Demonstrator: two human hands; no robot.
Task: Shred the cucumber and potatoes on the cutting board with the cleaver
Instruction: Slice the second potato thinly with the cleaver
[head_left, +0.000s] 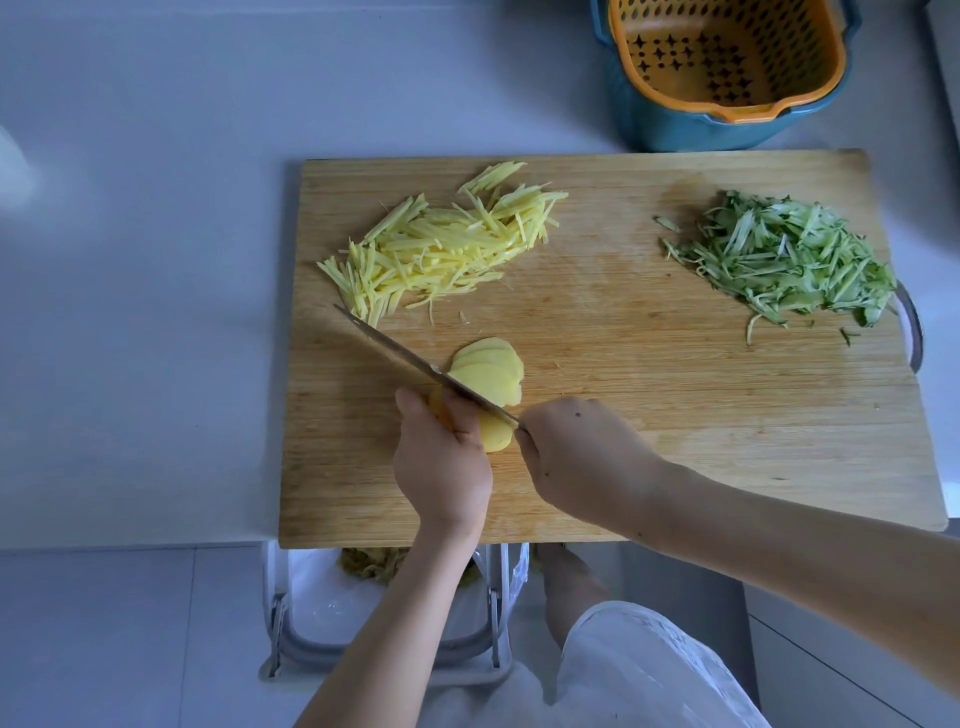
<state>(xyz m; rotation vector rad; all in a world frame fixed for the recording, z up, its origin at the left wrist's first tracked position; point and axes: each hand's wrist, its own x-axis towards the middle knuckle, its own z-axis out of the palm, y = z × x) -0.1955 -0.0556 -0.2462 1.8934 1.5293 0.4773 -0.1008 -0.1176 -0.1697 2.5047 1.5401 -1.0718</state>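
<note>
Near the wooden cutting board's (675, 415) front edge, L hand (441, 457) is clamping the yellow peeled potato (496, 435) steady while R hand (582, 457) is gripping the steel cleaver (400, 356), slicing rounds; yellow potato shreds (441, 244) & green cucumber shreds (779, 260) are sitting behind, clear of blade.

Left hand (441, 457) clawed over potato (496, 435), right hand (582, 457) around cleaver (405, 359), forearms converging.

light: soft, a bit dim, bluish | glare: pale bright patch on the counter (145, 312) at the left edge | shadows: faint, soft | focus: whole picture slightly soft | edges: cutting board (649, 426) sides bend outward, wide lens
</note>
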